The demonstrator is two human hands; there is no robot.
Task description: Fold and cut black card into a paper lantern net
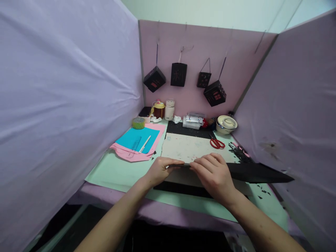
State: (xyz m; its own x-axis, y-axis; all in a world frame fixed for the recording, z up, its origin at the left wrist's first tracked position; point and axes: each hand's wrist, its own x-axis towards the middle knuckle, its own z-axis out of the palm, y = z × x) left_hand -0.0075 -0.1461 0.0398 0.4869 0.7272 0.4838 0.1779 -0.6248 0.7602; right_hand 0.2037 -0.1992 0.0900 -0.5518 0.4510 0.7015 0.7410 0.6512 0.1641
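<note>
Head view: both hands pinch a black paper sheet (258,172) by its near edge over the table (118,173), the left hand (160,169) beside the right hand (214,175). It looks thin, light and floppy, matte black, best gripped along that edge.

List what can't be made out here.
Head view only:
- Black sheet: its middle is hidden under both hands, left and right.
- Lantern markings: too small to read.
- Box contents: too small.
- Bowl contents: unclear.
- Under the table: dark.
</note>
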